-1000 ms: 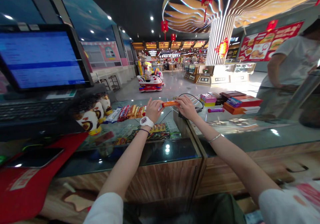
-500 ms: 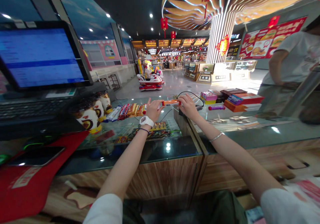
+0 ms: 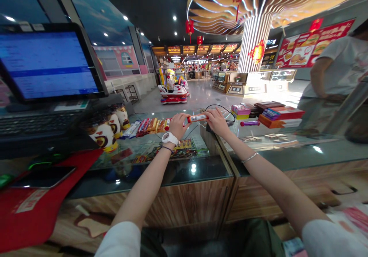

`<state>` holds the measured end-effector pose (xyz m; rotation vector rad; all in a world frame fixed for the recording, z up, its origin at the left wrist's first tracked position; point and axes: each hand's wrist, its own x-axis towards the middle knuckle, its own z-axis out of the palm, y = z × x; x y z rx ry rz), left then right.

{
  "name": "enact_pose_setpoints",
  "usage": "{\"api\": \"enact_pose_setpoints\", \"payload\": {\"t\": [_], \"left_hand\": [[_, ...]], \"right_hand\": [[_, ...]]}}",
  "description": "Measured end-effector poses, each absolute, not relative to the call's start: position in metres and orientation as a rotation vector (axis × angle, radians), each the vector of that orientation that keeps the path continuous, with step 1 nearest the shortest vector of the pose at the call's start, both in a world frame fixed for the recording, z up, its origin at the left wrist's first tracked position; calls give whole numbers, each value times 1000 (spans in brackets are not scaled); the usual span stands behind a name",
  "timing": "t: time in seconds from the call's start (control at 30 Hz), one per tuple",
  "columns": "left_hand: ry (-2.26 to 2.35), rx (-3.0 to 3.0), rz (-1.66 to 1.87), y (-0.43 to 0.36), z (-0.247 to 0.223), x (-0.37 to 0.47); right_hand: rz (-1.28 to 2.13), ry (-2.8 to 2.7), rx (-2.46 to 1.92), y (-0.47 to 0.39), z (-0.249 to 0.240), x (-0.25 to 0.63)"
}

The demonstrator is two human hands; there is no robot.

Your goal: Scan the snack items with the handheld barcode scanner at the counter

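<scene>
Between my two hands, above the glass counter, is a slim orange-red tube with a pale label facing me. My left hand, with a white watch on its wrist, pinches the tube's left end. The right end is in the fingers of my right hand, which has a silver bangle at the wrist. Left of my left hand lies a row of colourful wrapped snack bars on the glass. Beyond my right hand a purple tube lies on the counter.
Stacked boxes stand at the right. A monitor, a keyboard and several patterned cups occupy the left side. A phone rests on a red mat. Another person stands beyond the counter at the right.
The tube has been rolled in my fingers, so a pale label now shows where orange faced me before. Both hands stay in nearly the same place.
</scene>
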<state>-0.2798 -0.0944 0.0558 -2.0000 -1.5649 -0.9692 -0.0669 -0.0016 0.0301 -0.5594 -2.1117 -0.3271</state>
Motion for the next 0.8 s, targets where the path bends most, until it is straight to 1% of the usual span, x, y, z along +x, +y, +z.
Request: {"api": "enact_pose_setpoints", "payload": {"t": [0.3,0.5,0.67,0.8], "left_hand": [[-1546,-1979,-922,-95,56,-281],[-1588,-1935,-871,-94,51,-286],[-1649,-1892,-829,-94,48,-292],[-1702,-1857,-801,-92,48,-296]], "right_hand": [[-312,-2108,-581,-3,30,-65],[-179,-2136,-579,0,35,-59],[-22,-2109,-698,32,38,-28],[44,-2265,-749,61,22,-3]]}}
